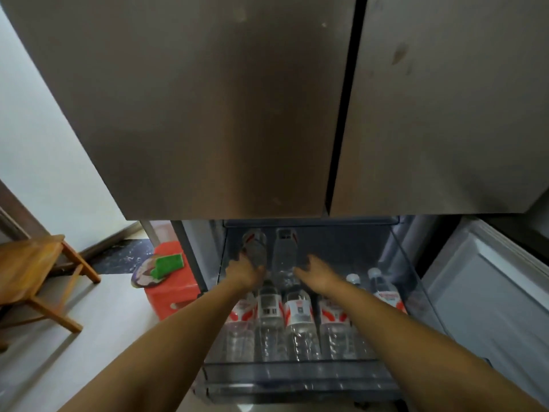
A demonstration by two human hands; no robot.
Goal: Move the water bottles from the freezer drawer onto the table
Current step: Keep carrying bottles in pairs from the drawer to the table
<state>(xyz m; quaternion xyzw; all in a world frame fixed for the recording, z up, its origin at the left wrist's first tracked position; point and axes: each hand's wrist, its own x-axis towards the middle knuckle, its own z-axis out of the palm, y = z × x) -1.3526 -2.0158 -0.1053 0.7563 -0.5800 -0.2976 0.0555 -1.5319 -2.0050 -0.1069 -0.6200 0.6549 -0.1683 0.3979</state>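
The left hand (244,273) grasps a water bottle (255,248) in the freezer drawer (297,379). The right hand (316,272) is released, just beside a second bottle (283,254).

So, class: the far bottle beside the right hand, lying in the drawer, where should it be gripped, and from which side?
Grip the far bottle round its bare middle, coming from above. It lies lengthwise, its upper side exposed, and the right hand already hovers beside it. Another bottle lies close on its left.

Two steel fridge doors (208,108) fill twelve o'clock. A wooden chair (32,263) stands at nine o'clock; nearer centre, a red stool (172,295) carries a green sponge (166,264).
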